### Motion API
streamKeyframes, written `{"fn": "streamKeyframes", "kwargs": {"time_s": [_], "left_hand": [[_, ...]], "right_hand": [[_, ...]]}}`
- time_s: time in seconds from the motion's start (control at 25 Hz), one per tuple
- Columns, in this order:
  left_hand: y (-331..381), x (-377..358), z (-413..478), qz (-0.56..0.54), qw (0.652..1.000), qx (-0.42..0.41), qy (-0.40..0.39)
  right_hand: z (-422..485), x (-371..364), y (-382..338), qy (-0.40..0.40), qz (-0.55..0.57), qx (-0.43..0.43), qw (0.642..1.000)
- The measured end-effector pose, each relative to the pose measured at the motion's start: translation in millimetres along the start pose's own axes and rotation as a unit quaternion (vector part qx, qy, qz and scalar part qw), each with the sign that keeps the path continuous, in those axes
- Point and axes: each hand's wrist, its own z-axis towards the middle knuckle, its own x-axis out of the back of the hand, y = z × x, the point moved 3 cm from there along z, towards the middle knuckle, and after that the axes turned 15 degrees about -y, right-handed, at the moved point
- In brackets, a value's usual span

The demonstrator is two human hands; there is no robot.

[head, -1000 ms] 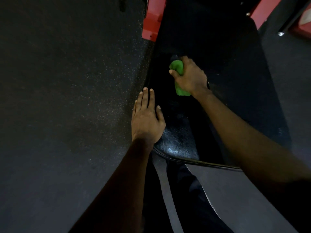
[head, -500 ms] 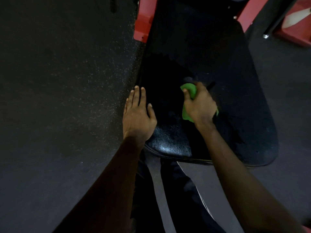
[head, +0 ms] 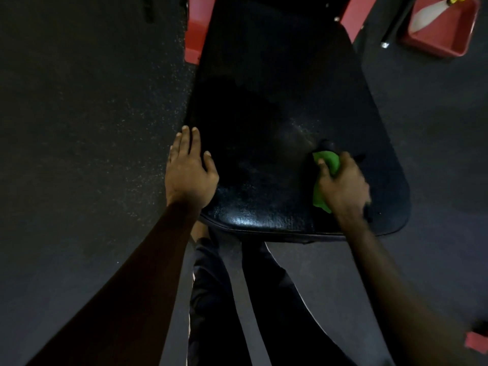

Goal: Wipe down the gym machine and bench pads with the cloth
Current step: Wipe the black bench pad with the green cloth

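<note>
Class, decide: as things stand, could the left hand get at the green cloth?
Probably yes: the left hand rests flat on the bench pad, with only bare pad between it and the green cloth, though the right hand grips it.

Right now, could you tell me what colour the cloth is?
Bright green cloth, seen from the head view.

Dark speckled floor (head: pixel 79 128) fills the left. At top right a red tub (head: pixel 433 47) sits on it, holding a white item (head: pixel 427 14). A black bar (head: pixel 396 22) slants just beside the tub.
</note>
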Motion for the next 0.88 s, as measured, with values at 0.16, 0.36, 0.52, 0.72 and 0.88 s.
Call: {"fn": "streamKeyframes", "kwargs": {"time_s": [0.16,0.36,0.52,0.72,0.88], "left_hand": [[1.3,-0.4,2.0,0.037,0.999,0.0,-0.003],[20.7,3.4,-16.6,0.021,0.999,-0.012,0.034],[84.4,-25.8,-43.8,0.031,0.991,-0.123,-0.048],[102.8,-63.9,-44.8,0.133,0.979,-0.128,-0.082],[97.9,-65.5,-41.5,0.122,0.981,-0.124,-0.081]], "right_hand": [[-28.5,-54.7,-97.7,-0.027,-0.018,0.159,0.987],[-38.3,-33.2,-62.3,-0.085,-0.046,0.223,0.97],[-29.4,11.7,38.3,-0.066,-0.014,0.082,0.994],[-28.3,-11.3,0.7,0.002,0.005,0.087,0.996],[-51.0,-36.0,-34.0,-0.063,-0.003,0.195,0.979]]}}
